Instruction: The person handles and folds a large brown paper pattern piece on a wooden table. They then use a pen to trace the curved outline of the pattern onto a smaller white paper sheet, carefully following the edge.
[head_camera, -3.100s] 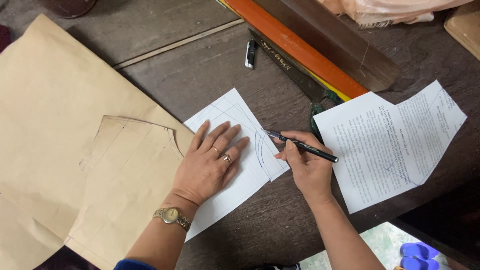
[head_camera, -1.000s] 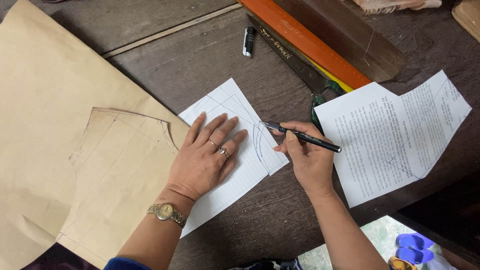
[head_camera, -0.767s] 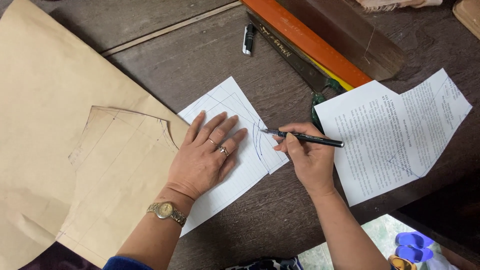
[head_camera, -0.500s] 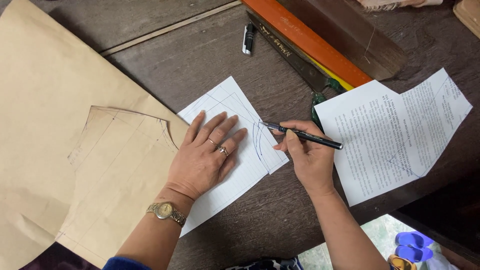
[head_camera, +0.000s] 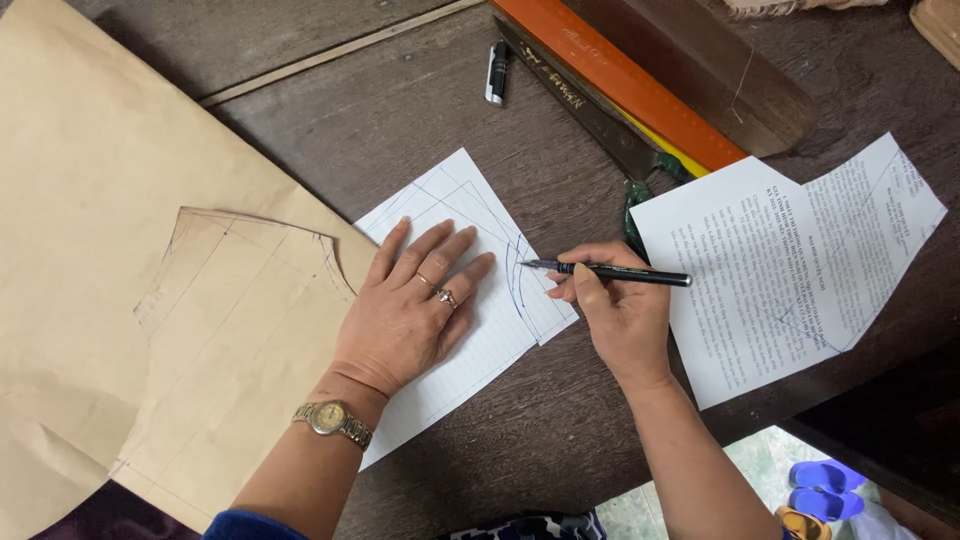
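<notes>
L hand (head_camera: 405, 310) flat, fingers spread, pinning white lined sheet (head_camera: 470, 300) on dark wood table (head_camera: 400, 110). R hand (head_camera: 615, 305) pinches black pen (head_camera: 610, 272), tip on curved line near sheet's right edge. Brown pattern paper (head_camera: 150, 250) left of sheet, printed page (head_camera: 790, 260) right, orange ruler (head_camera: 620, 75) above

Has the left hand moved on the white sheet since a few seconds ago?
No. The left hand lies flat on the same spot of the white sheet, beside the drawn curve, as before.
</notes>
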